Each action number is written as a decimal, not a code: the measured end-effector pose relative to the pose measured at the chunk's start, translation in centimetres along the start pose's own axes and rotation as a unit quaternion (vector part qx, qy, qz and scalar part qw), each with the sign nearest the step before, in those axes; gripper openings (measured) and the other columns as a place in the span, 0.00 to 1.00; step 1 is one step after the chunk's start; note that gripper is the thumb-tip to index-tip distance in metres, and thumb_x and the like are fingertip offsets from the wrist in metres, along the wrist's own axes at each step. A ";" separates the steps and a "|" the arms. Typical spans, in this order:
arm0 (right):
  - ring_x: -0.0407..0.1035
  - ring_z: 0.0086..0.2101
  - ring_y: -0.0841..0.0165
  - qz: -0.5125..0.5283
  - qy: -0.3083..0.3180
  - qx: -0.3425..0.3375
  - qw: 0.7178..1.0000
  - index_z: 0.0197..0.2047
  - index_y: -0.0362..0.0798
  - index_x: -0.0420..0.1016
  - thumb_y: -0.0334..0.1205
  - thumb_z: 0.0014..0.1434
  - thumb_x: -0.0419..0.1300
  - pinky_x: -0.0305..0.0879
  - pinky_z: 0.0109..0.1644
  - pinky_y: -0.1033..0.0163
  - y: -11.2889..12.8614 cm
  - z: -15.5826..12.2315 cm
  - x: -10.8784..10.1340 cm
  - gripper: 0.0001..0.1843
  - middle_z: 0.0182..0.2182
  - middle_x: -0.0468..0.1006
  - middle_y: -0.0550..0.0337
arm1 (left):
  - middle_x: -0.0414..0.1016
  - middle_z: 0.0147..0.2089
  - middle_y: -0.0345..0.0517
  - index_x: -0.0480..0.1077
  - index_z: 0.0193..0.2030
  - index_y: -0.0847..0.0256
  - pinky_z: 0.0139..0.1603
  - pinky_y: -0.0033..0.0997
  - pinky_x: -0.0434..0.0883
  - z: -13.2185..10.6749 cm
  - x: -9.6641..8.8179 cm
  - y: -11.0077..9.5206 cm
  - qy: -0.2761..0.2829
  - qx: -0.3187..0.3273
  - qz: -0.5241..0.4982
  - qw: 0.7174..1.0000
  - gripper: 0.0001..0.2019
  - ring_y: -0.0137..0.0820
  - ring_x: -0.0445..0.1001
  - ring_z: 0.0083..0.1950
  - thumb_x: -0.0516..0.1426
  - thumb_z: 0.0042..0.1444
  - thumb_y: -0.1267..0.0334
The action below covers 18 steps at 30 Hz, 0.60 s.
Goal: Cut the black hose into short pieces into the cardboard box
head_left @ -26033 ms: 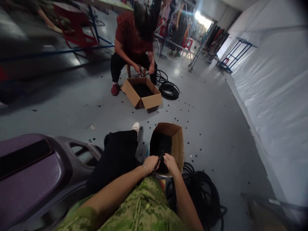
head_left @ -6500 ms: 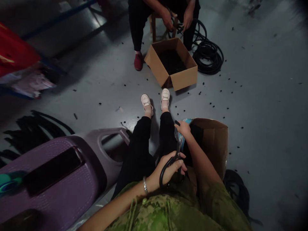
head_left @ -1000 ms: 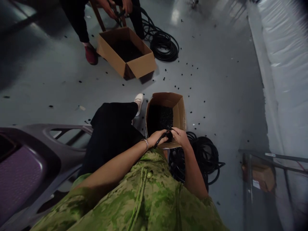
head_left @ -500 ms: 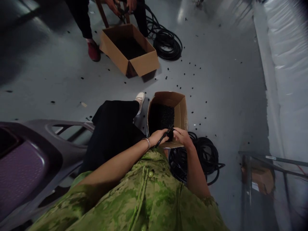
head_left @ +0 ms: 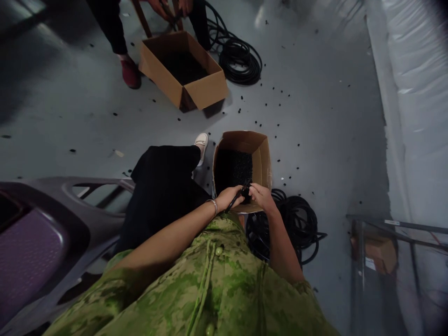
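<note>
My left hand (head_left: 231,198) is closed round a length of black hose (head_left: 232,201) over the near edge of a cardboard box (head_left: 262,163). Close beside it, my right hand (head_left: 259,194) is pinched at the hose's upper end; whether a small part sits in its fingers is too dark to tell. A dark heap of small black pieces (head_left: 241,168) lies inside the box. Just right of the box, under my right forearm, rests a tangled coil of black hose (head_left: 301,219) on the floor.
Ahead, another person's hands (head_left: 171,10) work above a second cardboard box (head_left: 206,91) with dark contents. A hose coil (head_left: 241,63) lies beside it. Small black pieces dot the grey floor (head_left: 322,121). A purple-seated chair (head_left: 31,256) stands left, a metal rack (head_left: 402,228) right.
My right hand has shifted slightly toward the left hand at the hose end. The whole view has moved a little; the boxes and coils lie as before.
</note>
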State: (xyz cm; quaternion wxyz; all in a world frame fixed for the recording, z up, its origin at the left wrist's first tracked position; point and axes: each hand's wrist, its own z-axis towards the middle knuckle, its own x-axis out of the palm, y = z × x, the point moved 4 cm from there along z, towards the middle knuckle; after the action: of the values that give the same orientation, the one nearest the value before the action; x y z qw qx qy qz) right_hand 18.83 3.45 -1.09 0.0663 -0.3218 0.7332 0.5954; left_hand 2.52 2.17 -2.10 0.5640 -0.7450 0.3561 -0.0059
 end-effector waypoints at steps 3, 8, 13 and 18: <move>0.66 0.23 0.72 -0.008 0.000 -0.002 1.000 0.38 0.49 0.74 0.48 0.66 0.49 0.64 0.32 0.67 0.3 0.0 0.0 0.16 0.25 0.73 0.64 | 0.81 0.45 0.49 0.71 0.57 0.61 0.45 0.28 0.71 -0.2 -0.1 -0.3 0.000 0.004 0.052 0.999 0.20 0.36 0.78 0.45 0.56 0.57 0.63; 0.65 0.23 0.72 -0.047 -0.004 -0.025 0.999 0.36 0.49 0.73 0.46 0.66 0.49 0.63 0.33 0.66 0.5 0.0 0.0 0.15 0.25 0.72 0.64 | 0.81 0.44 0.49 0.71 0.60 0.60 0.42 0.27 0.70 -0.3 -0.2 -0.2 -0.005 -0.029 0.086 0.996 0.23 0.36 0.79 0.43 0.57 0.56 0.62; 0.65 0.24 0.71 -0.035 0.007 -0.018 0.999 0.38 0.49 0.74 0.46 0.66 0.49 0.62 0.33 0.66 -0.3 0.1 0.3 0.16 0.25 0.72 0.63 | 0.81 0.45 0.48 0.71 0.60 0.59 0.41 0.27 0.70 -0.4 -0.3 -0.5 0.004 -0.031 0.114 0.993 0.22 0.36 0.79 0.44 0.56 0.58 0.61; 0.66 0.27 0.68 -0.050 0.008 -0.028 0.998 0.39 0.48 0.75 0.48 0.66 0.49 0.62 0.34 0.65 -1.1 0.2 0.4 0.17 0.25 0.71 0.62 | 0.81 0.46 0.50 0.72 0.57 0.59 0.42 0.28 0.69 -0.7 -0.5 -1.1 0.007 -0.045 0.148 0.988 0.18 0.37 0.79 0.45 0.54 0.60 0.61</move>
State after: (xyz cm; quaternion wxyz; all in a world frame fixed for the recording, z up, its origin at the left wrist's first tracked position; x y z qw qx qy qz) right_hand 19.06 3.42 -2.24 0.0810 -0.3647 0.6999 0.6087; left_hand 2.42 2.00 -0.70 0.5224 -0.7086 0.4660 0.0884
